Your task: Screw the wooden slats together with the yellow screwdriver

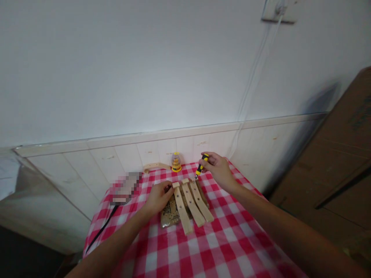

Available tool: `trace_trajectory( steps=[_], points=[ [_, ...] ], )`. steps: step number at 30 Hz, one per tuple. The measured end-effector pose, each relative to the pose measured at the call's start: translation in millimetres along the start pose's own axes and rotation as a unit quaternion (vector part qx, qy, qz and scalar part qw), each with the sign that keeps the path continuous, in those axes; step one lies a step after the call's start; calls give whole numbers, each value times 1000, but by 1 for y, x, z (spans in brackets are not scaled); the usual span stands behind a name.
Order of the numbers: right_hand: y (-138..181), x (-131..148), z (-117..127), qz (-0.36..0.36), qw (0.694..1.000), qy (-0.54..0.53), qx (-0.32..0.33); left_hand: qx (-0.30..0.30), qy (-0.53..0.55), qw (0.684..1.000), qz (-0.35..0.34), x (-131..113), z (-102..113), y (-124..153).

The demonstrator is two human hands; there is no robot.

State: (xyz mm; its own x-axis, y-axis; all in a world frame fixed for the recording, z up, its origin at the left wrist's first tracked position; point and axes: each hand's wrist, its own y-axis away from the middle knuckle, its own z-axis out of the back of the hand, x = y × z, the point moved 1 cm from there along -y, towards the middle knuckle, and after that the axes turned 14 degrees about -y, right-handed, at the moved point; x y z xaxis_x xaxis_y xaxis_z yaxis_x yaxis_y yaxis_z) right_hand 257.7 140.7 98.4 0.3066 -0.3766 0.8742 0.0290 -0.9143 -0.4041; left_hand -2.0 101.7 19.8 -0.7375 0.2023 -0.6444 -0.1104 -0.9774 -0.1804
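Three pale wooden slats lie side by side, joined at their far ends, on a red and white checked tablecloth. My left hand is closed on the far end of the leftmost slat. My right hand grips a black and yellow screwdriver, its tip pointing down at the far end of the slats. Under the slats lies a small brownish plastic bag.
A small yellow-based container and a curved wooden piece stand near the wall. A blurred-out object with a black cable lies at the left. A brown cabinet stands at the right. White cables run down the wall.
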Motion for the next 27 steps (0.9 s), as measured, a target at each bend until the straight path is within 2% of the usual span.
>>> trace_trajectory(
  steps=[6,10,21,27],
  points=[
    [62,1,-8,10,994,71,84,-5,-4,1000,10,1,2,19],
    [78,-5,-13,36,975,161,146,-18,5,999,33,8,-7,30],
    [51,-25,-18,-7,976,159,148,-16,64,994,85,27,-22,25],
    [23,-28,-28,-45,969,148,191,-2,86,992,97,28,-20,20]
  ],
)
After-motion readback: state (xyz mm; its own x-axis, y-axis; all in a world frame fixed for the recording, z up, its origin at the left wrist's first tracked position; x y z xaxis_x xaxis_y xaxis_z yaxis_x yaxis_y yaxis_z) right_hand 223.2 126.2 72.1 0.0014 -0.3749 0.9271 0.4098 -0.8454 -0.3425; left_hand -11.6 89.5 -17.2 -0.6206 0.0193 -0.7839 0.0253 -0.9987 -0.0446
